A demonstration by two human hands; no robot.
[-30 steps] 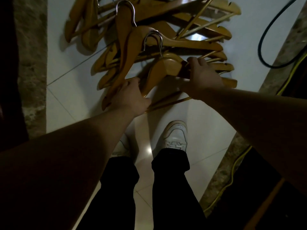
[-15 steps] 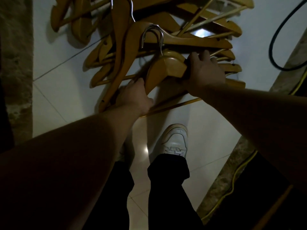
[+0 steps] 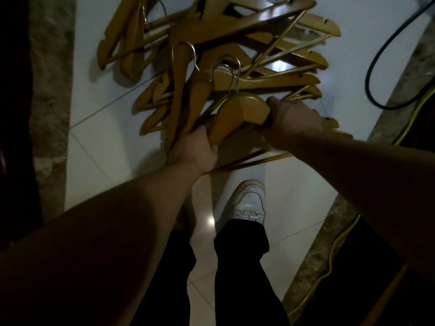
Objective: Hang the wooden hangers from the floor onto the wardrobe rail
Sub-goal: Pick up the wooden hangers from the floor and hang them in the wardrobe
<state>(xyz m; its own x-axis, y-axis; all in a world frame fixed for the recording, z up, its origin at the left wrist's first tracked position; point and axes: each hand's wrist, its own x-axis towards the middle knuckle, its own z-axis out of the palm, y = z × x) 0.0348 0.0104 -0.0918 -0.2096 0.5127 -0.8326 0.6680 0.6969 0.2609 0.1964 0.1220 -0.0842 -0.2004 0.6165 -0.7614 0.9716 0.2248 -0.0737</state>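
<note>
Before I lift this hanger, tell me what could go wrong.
1. The left hand and right hand grip the front hanger, whose hook overlaps another hook; lifting may drag tangled neighbours from the pile.
2. Loosened hangers could drop onto the white shoe.
3. The black cable lies beside the pile and might snag.

- Pale glossy floor tiles [image 3: 98, 142] under me, with thin grout lines and 1 small bright glint of light between my legs.
- My 1 visible white lace-up shoe [image 3: 249, 203], toe pointing forward, flat on the tiles.
- My 2 black trouser legs [image 3: 242, 267].
- A speckled stone strip [image 3: 50, 90] bordering the tiles on the left, and another on the right.
- A black cable [image 3: 374, 58] looping at the upper right.
- A yellow cable [image 3: 330, 257] trailing along the right strip.
</note>
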